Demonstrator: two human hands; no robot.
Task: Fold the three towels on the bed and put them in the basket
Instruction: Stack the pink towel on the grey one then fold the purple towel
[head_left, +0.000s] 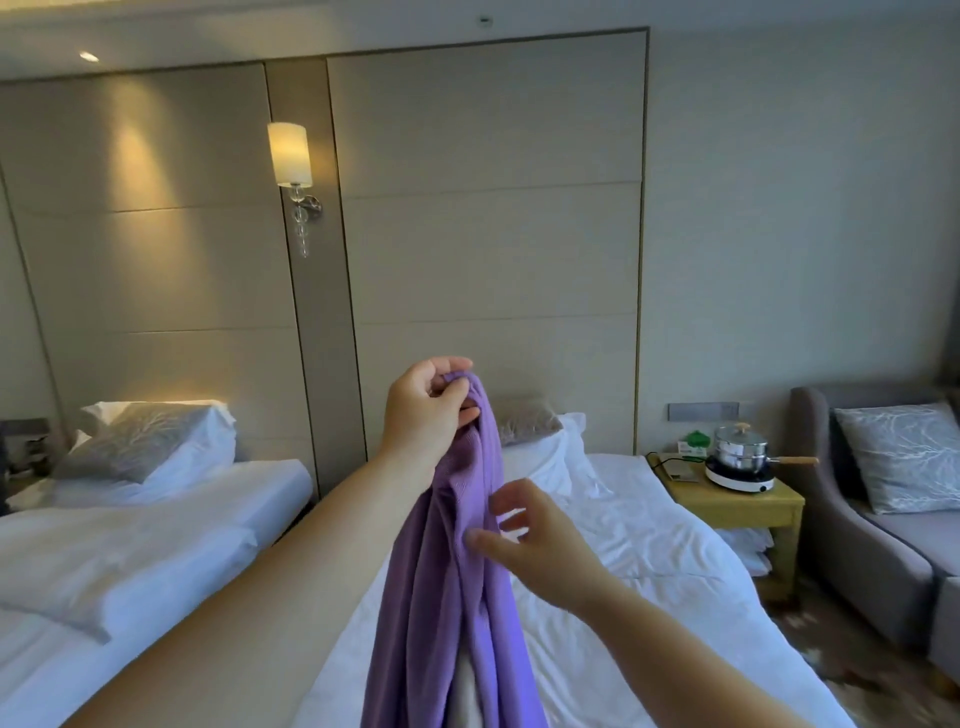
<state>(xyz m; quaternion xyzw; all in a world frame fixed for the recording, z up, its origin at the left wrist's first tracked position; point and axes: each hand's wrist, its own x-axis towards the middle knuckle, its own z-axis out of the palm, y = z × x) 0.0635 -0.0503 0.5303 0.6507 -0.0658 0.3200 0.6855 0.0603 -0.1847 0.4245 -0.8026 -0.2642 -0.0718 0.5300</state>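
The purple towel (447, 597) is cut off at the bottom edge.

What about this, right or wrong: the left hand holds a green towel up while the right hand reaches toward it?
Wrong in one respect: the head view shows the towel is purple, not green. The left hand holds it up while the right hand reaches toward it.

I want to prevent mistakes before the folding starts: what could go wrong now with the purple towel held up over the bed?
1. The left hand grips only the bunched top of the purple towel, which hangs in loose pleats; it might slip down onto the bed.
2. The right hand is open, its fingers only at the cloth; it may catch a middle pleat, not an edge, giving a crooked fold.
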